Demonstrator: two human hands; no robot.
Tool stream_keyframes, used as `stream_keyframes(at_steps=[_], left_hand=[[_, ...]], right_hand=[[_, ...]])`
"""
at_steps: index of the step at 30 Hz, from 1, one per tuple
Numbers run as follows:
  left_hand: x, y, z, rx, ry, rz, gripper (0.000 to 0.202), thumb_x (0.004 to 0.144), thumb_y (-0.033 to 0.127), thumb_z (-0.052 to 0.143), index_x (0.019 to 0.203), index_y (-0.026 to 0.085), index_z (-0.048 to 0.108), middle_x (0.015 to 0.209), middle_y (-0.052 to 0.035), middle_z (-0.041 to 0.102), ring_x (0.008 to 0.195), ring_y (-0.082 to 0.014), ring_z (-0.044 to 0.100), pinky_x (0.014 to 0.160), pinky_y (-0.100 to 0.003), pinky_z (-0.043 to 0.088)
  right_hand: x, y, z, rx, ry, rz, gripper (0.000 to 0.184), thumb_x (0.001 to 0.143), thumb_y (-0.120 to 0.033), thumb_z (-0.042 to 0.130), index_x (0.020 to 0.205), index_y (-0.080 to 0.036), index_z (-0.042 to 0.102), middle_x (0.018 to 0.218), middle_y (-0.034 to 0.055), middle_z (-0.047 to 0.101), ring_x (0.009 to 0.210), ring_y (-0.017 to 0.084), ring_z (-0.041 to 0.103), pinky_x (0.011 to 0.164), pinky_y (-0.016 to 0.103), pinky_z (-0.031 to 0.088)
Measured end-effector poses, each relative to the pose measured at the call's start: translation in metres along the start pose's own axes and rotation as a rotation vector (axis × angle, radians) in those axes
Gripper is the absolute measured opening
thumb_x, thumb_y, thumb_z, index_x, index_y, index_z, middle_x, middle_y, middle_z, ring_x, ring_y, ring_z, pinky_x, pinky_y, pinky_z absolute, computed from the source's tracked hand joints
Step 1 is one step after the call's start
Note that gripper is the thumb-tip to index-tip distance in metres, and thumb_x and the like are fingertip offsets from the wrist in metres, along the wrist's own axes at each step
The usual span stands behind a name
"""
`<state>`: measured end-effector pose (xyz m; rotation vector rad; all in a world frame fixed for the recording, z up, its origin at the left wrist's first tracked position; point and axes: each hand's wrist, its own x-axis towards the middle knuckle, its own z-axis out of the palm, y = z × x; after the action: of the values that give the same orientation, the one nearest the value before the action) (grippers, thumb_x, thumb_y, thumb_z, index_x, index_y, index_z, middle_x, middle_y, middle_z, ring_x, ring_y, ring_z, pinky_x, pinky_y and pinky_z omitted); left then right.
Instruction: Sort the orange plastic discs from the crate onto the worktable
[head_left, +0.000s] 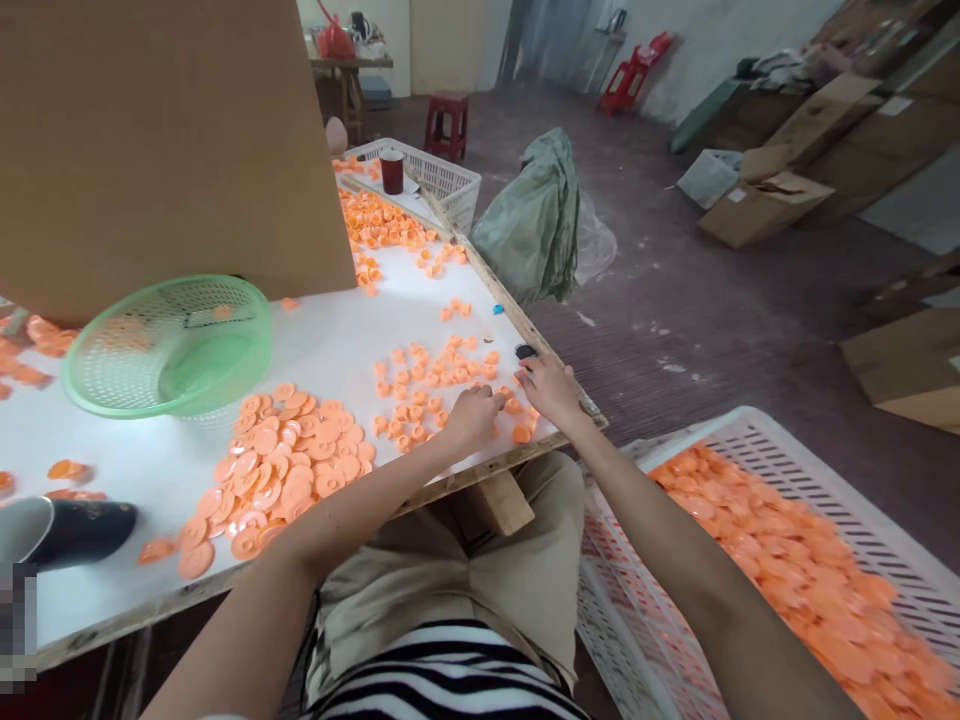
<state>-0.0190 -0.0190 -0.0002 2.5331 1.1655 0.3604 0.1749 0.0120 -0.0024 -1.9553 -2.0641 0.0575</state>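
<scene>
One left hand (pixel 474 415) and one right hand (pixel 549 388) are reaching among uncountable orange caps (pixel 403 412); one black piece (pixel 526 352) is lying at the right fingertips, one blue piece (pixel 498 309) beyond. Left of both, one green basket (pixel 187 362), one disc heap (pixel 281 465) and two cups (pixel 94 530) are resting.

a tall cardboard sheet (pixel 172 130) stands upright on the table (pixel 319 345), on the left. a dark cup (pixel 90 532) is at the near left edge, cut off by the frame. a red cup (pixel 391 173) stands at the far end, and a small blue bit (pixel 498 310) lies near the wooden rim. just outside that rim slumps a green sack (pixel 529 220), clear plastic (pixel 598 240) beside it. beyond, a red stool (pixel 447 122) stands on the dark floor (pixel 652 290); a red bag (pixel 335 41) sits on a back table (pixel 369 63). on the right, an open box (pixel 761 215) adjoins a whitish bag (pixel 709 178), with another box (pixel 911 365) nearer.
</scene>
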Motion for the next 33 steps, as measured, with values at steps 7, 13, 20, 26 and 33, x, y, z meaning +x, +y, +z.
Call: stream_keyframes(at_steps=[7, 13, 20, 26, 33], left_hand=[[0.001, 0.018, 0.002, 0.009, -0.038, 0.313, 0.025, 0.084, 0.013, 0.051, 0.105, 0.020, 0.062, 0.109, -0.0093, 0.060, 0.103, -0.0231, 0.054, 0.086, -0.034, 0.043], [0.005, 0.017, 0.013, -0.047, -0.069, 0.242, 0.017, 0.086, 0.015, 0.050, 0.095, 0.017, 0.065, 0.094, -0.0080, 0.067, 0.097, -0.0221, 0.058, 0.084, -0.033, 0.043], [0.016, 0.004, 0.008, -0.039, -0.059, 0.052, 0.023, 0.083, 0.008, 0.049, 0.095, 0.016, 0.066, 0.083, -0.0072, 0.068, 0.085, -0.0219, 0.061, 0.079, -0.032, 0.044], [0.018, 0.022, 0.003, 0.036, 0.021, 0.102, 0.018, 0.091, 0.019, 0.048, 0.096, 0.016, 0.064, 0.094, -0.0106, 0.067, 0.096, -0.0248, 0.058, 0.084, -0.037, 0.043], [0.024, 0.049, 0.013, 0.093, -0.050, 0.070, 0.028, 0.091, 0.034, 0.052, 0.094, 0.012, 0.068, 0.093, -0.0146, 0.069, 0.097, -0.0282, 0.060, 0.085, -0.039, 0.044]], right_hand=[[-0.036, 0.024, -0.013, 0.294, -0.159, -0.118, 0.018, 0.085, -0.028, 0.056, 0.092, -0.018, 0.069, 0.088, 0.0053, 0.069, 0.071, 0.018, 0.058, 0.072, 0.029, 0.043], [-0.057, 0.036, -0.015, 0.338, -0.190, -0.085, 0.015, 0.080, -0.025, 0.060, 0.089, -0.017, 0.070, 0.089, 0.0064, 0.067, 0.070, 0.017, 0.059, 0.072, 0.030, 0.046], [-0.059, 0.040, -0.007, 0.641, -0.106, 0.122, 0.015, 0.078, -0.024, 0.057, 0.089, -0.018, 0.065, 0.093, 0.0065, 0.069, 0.076, 0.018, 0.065, 0.074, 0.033, 0.052], [-0.060, 0.042, -0.005, 0.575, -0.014, 0.139, 0.020, 0.077, -0.018, 0.052, 0.091, -0.019, 0.066, 0.096, 0.0069, 0.071, 0.086, 0.021, 0.066, 0.084, 0.038, 0.051], [-0.063, 0.041, -0.001, 0.459, 0.047, 0.082, 0.019, 0.077, -0.018, 0.051, 0.089, -0.018, 0.065, 0.095, 0.0085, 0.070, 0.088, 0.022, 0.064, 0.085, 0.039, 0.049]])
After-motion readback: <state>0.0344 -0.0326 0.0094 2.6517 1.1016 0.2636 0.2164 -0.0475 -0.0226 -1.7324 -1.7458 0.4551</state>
